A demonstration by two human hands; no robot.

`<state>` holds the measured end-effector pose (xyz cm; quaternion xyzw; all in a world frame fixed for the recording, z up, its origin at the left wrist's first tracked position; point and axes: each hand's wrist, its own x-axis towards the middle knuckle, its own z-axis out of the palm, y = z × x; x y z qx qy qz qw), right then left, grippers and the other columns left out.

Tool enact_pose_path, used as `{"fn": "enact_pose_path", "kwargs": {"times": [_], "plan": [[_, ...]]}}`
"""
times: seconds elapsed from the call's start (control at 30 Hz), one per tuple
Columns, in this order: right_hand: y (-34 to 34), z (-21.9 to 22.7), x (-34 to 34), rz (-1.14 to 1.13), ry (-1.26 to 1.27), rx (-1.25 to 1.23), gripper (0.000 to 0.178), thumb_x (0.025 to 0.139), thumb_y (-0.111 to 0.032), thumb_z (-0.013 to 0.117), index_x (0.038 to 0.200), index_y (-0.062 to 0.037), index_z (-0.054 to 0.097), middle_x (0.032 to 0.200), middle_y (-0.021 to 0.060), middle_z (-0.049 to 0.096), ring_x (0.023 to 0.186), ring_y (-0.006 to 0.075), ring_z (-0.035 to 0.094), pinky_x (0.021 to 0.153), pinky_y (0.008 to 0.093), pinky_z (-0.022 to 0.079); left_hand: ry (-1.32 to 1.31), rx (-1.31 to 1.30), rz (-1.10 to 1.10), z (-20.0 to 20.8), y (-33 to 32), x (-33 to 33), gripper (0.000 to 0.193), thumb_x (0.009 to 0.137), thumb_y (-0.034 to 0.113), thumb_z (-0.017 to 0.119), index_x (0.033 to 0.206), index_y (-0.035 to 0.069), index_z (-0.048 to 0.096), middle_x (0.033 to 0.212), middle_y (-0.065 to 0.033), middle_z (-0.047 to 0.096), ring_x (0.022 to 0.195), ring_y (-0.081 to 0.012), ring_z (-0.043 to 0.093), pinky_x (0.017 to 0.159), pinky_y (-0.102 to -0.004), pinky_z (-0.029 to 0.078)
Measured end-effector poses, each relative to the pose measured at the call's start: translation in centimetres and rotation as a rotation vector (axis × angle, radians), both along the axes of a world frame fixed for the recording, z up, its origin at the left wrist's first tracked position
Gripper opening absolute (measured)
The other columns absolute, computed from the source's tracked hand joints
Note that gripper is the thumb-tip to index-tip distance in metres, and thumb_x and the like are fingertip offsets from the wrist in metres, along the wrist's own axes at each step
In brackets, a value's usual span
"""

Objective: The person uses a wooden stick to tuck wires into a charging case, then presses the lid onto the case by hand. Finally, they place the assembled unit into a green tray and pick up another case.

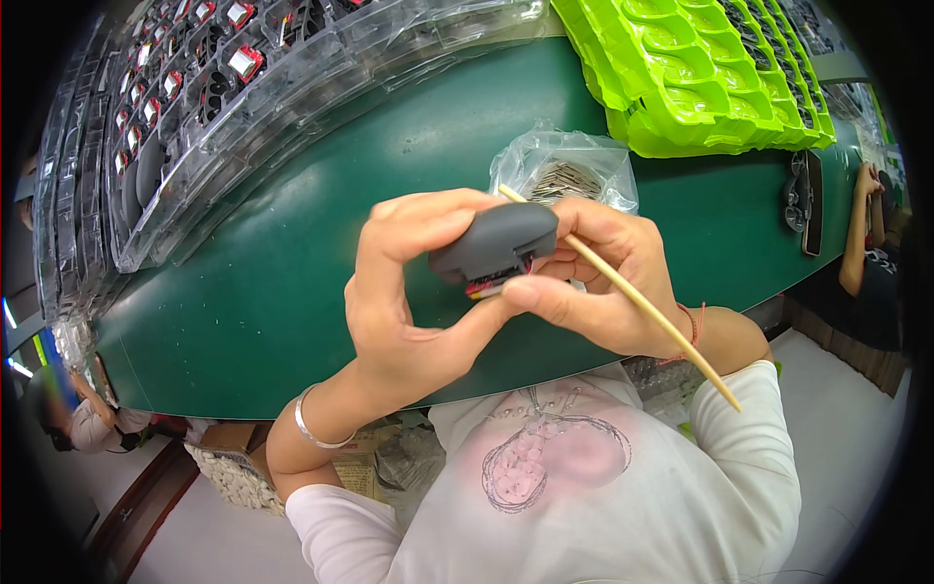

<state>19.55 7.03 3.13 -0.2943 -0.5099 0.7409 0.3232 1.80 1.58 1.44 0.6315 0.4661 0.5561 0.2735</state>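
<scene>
Between my hands, just above the green table (233, 321), is a dark grey rounded plastic housing (501, 237). Its underside faces me, showing a small red and yellow part (486, 286). My left hand (394, 287) grips the housing from the left, thumb below and fingers over the top. From the right, my right hand (618, 282) pinches its lower edge with the thumb. A thin wooden stick (671, 334) is tucked in that same hand, running from behind the housing down past my wrist. Something small and pale between the right fingers is mostly hidden.
Just beyond my hands lies a clear plastic bag (608, 161) of small metal pieces (564, 182). Clear stacked trays (292, 122) of housings fill the far left. A bright green moulded tray (671, 107) stands far right, near dark glasses (796, 193). Other people sit at both sides.
</scene>
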Motion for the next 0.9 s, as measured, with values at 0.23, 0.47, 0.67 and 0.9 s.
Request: {"fn": "enact_pose_path", "kwargs": {"times": [0.23, 0.47, 0.67, 0.9], "plan": [[0.8, 0.0, 0.9, 0.049, -0.020, -0.013, 0.016, 0.086, 0.003, 0.069, 0.092, 0.0016, 0.055, 0.089, 0.0088, 0.069, 0.083, 0.0109, 0.067, 0.072, 0.0239, 0.055, -0.090, -0.197, -0.021, 1.9, -0.8, -1.2, 0.050, 0.080, 0.000, 0.076, 0.121, -0.003, 0.047, 0.112, -0.0205, 0.069, 0.106, -0.0234, 0.067, 0.093, -0.0313, 0.050], [0.5, 0.2, 1.0, 0.070, -0.026, 0.026, 0.015, 0.087, 0.006, 0.066, 0.094, 0.0020, 0.054, 0.093, 0.0112, 0.067, 0.088, 0.0134, 0.067, 0.078, 0.0256, 0.055, -0.024, -0.104, 0.048, 2.0, -1.4, -1.1, 0.053, 0.075, -0.002, 0.080, 0.118, -0.003, 0.049, 0.110, -0.0209, 0.070, 0.104, -0.0212, 0.067, 0.093, -0.0309, 0.049], [0.4, -0.1, 0.8, 0.077, -0.042, 0.144, 0.015, 0.088, 0.003, 0.067, 0.093, 0.0030, 0.053, 0.095, 0.0127, 0.066, 0.088, 0.0152, 0.069, 0.078, 0.0256, 0.057, -0.008, -0.059, 0.106, 2.3, -1.5, -1.5, 0.054, 0.074, -0.001, 0.081, 0.118, -0.001, 0.050, 0.109, -0.0168, 0.071, 0.101, -0.0203, 0.068, 0.093, -0.0308, 0.049], [0.3, 0.1, 0.5, 0.018, -0.002, 0.091, 0.014, 0.089, 0.002, 0.066, 0.092, 0.0028, 0.052, 0.094, 0.0141, 0.066, 0.086, 0.0177, 0.070, 0.075, 0.0269, 0.057, 0.015, -0.057, 0.135, 2.4, -0.9, -1.8, 0.063, 0.072, 0.005, 0.084, 0.125, 0.001, 0.051, 0.111, -0.0136, 0.069, 0.099, -0.0195, 0.067, 0.091, -0.0321, 0.050]]}}
